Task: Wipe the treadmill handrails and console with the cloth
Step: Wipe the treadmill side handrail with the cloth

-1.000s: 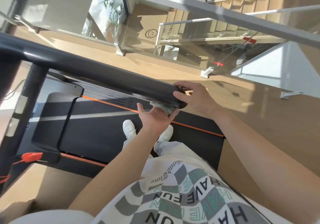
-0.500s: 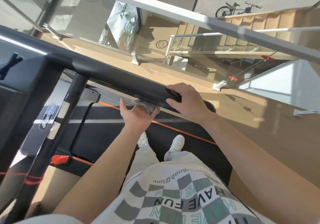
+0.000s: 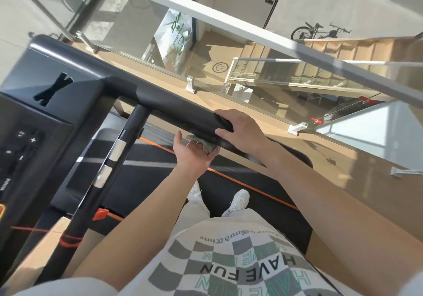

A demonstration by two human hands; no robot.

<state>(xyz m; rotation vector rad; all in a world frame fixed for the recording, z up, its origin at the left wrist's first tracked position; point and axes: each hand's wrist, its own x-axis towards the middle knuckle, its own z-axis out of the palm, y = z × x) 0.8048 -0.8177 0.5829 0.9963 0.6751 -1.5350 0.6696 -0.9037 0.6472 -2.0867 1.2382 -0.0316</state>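
Note:
The black treadmill handrail (image 3: 174, 110) runs from the console (image 3: 45, 121) at the left down to the right. My left hand (image 3: 193, 152) is palm up beneath the rail. It holds a grey-green cloth (image 3: 202, 143) against the rail's underside, with the thumb up beside the rail's near edge. Its fingertips are hidden under the cloth and rail. Just to the right, my right hand (image 3: 242, 129) grips the rail from above, fingers over the top and thumb on the near side.
A black upright post (image 3: 109, 165) with silver bands stands below the rail near the console. The treadmill belt (image 3: 146, 181) with orange edging lies under my white shoes (image 3: 238, 202). A glass balustrade (image 3: 251, 85) and an open stairwell lie beyond the rail.
Both hands have slid up the handrail from its free end toward the console, the cloth going along the underside. My view has swung left, bringing the console into sight.

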